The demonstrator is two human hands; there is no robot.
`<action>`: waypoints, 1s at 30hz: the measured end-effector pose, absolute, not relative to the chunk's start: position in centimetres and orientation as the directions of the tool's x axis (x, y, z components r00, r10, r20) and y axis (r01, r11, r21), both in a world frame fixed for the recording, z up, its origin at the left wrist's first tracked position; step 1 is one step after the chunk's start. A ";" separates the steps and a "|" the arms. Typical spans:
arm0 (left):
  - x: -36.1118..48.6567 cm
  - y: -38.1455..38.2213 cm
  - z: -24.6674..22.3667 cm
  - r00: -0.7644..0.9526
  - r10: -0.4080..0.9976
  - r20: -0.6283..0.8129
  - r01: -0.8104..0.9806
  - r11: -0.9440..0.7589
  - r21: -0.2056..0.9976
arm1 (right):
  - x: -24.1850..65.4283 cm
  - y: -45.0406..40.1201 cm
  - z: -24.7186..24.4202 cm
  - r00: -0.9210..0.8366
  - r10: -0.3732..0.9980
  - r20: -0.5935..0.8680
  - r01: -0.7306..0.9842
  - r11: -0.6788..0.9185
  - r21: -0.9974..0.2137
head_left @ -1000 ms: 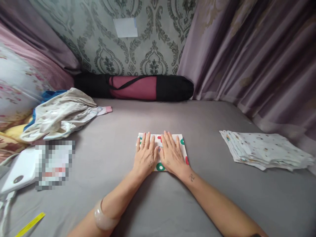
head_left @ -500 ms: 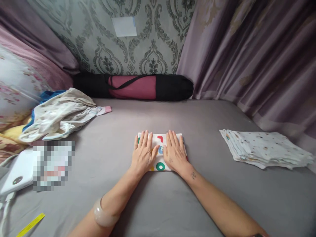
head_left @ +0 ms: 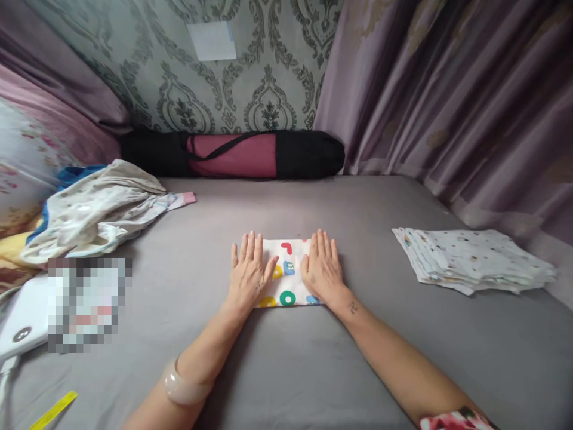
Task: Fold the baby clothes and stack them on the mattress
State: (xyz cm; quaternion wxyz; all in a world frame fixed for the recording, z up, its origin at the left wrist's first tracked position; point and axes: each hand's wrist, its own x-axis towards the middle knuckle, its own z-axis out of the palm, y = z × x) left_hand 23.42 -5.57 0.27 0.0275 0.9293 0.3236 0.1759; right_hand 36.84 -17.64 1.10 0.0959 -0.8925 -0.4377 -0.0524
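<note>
A folded white cloth with colourful printed shapes lies flat on the grey sheet, in front of me. My left hand rests palm down over its left edge, fingers stretched out and thumb pointing inward. Over the right edge lies my right hand, also flat, with its fingers extended. Between the two hands the middle of the cloth shows, with red, blue, yellow and green shapes; both its side edges are largely covered by my hands.
A stack of folded white printed cloths lies at the right. Rumpled clothes are heaped at the left, above a white device with a cable and a yellow strip. A black and maroon bag lies along the wall.
My hands have moved apart, outward toward the sides of the folded cloth, so more of its print shows between them. The camera view has shifted slightly.
</note>
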 end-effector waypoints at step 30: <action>22.7 -0.8 1.1 0.203 0.975 -0.095 0.038 0.090 0.995 | 35.3 -15.5 3.5 0.478 0.877 0.044 0.870 -0.467 -0.158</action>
